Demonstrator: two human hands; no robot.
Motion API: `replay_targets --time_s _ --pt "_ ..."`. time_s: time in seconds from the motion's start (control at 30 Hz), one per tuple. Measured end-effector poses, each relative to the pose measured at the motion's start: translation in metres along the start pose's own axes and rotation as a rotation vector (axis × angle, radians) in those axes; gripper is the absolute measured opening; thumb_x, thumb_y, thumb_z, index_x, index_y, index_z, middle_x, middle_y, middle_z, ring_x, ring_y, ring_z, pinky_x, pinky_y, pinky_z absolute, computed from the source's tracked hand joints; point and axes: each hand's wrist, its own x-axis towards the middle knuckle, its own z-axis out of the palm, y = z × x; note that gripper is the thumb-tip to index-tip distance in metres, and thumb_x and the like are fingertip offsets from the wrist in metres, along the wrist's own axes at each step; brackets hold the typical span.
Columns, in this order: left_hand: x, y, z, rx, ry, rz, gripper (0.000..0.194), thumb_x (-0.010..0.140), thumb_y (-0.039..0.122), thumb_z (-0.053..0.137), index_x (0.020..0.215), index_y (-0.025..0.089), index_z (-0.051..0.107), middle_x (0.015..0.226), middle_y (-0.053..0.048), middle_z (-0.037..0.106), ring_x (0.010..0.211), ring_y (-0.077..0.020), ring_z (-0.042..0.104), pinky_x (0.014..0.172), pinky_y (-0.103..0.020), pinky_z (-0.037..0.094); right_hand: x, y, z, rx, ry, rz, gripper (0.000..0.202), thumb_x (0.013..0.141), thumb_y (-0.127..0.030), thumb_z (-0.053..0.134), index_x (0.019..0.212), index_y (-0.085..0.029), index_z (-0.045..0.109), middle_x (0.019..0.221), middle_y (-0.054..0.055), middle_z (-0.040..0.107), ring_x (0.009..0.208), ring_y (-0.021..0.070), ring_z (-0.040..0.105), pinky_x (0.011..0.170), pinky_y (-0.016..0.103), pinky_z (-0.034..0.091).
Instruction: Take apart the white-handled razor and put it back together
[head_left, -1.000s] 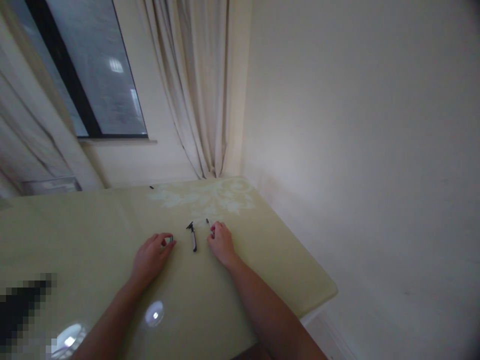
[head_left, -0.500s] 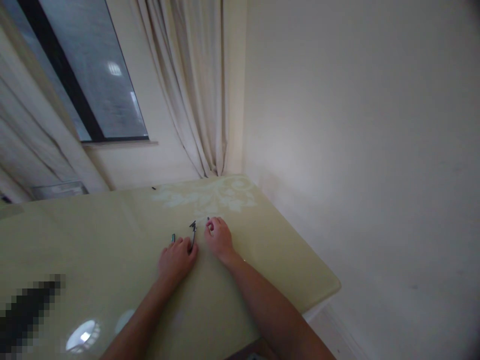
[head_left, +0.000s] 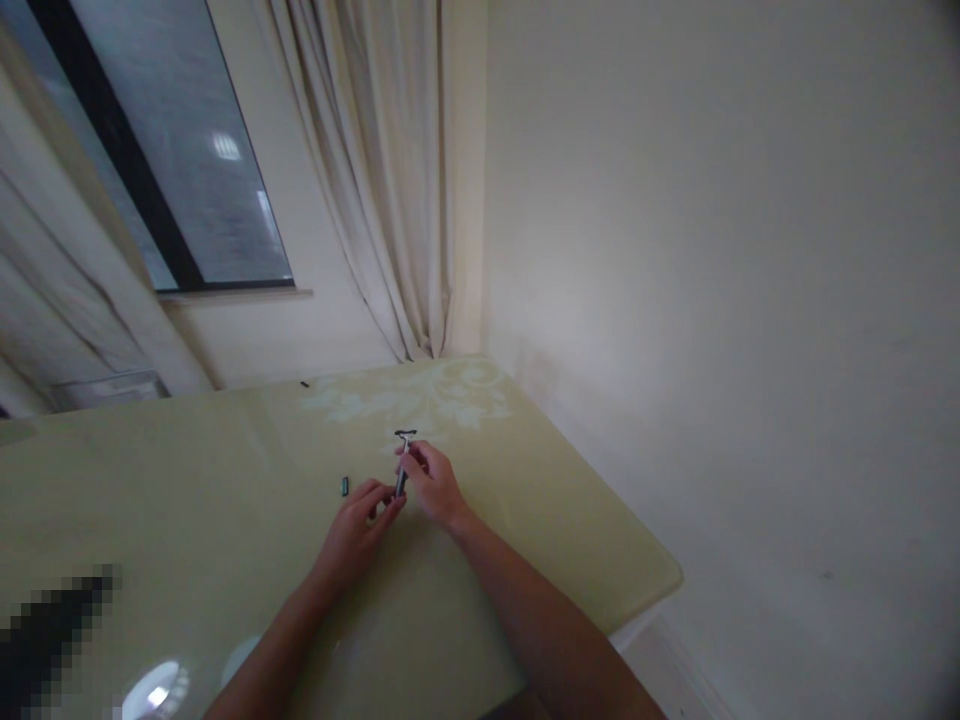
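Note:
Both my hands are on a razor [head_left: 403,470] with a dark handle and a wide T-shaped head that points away from me. The fingers of my left hand [head_left: 365,520] pinch the near end of the handle. My right hand [head_left: 435,487] grips the handle higher up, just below the head. To the left of my left hand lies a small dark rectangular piece [head_left: 345,486], perhaps a blade cartridge, on the table. Fine detail on the razor is too small to make out.
The glossy pale green table [head_left: 187,500] ends at a wall on the right. A tiny dark object [head_left: 304,384] rests near its far edge. Behind stand a curtain [head_left: 375,180] and a window [head_left: 187,140]. A pixelated dark shape [head_left: 56,630] is at lower left.
My right hand has come to the razor and now holds it below the head. The razor has shifted right, and its head now faces straight away. My left hand has left the small piece's side.

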Motion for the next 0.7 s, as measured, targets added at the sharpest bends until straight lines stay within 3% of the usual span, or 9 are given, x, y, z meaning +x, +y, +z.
replay_targets --time_s 0.17,0.33,0.4,0.53,0.7 --pt "0.004 -0.014 -0.015 -0.073 0.064 -0.081 0.052 0.088 0.069 0.053 0.082 0.023 0.076 0.092 -0.008 0.069 0.083 -0.0223 0.062 0.076 -0.033 0.052 0.0 -0.008 -0.01 -0.072 0.004 -0.069 0.024 0.098 -0.03 0.046 0.109 -0.021 0.065 0.079 -0.002 0.058 0.071 0.0139 0.055 0.066 0.022 0.043" --pt "0.002 -0.012 -0.026 -0.339 0.235 -0.222 0.065 0.094 0.07 0.041 0.125 0.02 0.069 0.108 -0.008 0.07 0.079 -0.0184 0.057 0.075 -0.032 0.051 -0.001 -0.012 -0.014 -0.304 -0.149 -0.101 0.02 0.096 -0.022 0.048 0.097 -0.022 0.068 0.077 -0.002 0.058 0.073 0.0141 0.052 0.069 0.022 0.039" --pt "0.001 -0.008 -0.026 -0.436 0.22 -0.229 0.066 0.093 0.069 0.048 0.132 0.019 0.066 0.107 -0.007 0.07 0.076 -0.0167 0.055 0.073 -0.03 0.05 -0.002 -0.01 -0.011 -0.372 -0.214 -0.126 0.018 0.096 -0.023 0.05 0.092 -0.021 0.067 0.078 -0.002 0.059 0.075 0.0142 0.053 0.071 0.023 0.038" --pt "-0.002 -0.006 -0.025 -0.529 0.145 -0.273 0.065 0.08 0.062 0.072 0.126 0.017 0.068 0.094 -0.006 0.07 0.08 -0.0193 0.061 0.072 -0.029 0.049 -0.004 -0.007 -0.008 -0.441 -0.29 -0.174 0.022 0.098 -0.027 0.049 0.086 -0.019 0.065 0.08 0.0 0.06 0.076 0.014 0.052 0.071 0.024 0.035" --pt "-0.003 -0.006 -0.029 -0.582 0.116 -0.26 0.062 0.077 0.056 0.079 0.127 0.02 0.068 0.085 -0.003 0.07 0.077 -0.0183 0.064 0.07 -0.028 0.048 -0.003 -0.012 -0.011 -0.341 -0.339 -0.141 0.031 0.1 -0.032 0.046 0.076 -0.018 0.06 0.074 -0.002 0.054 0.071 0.0129 0.048 0.067 0.024 0.033"
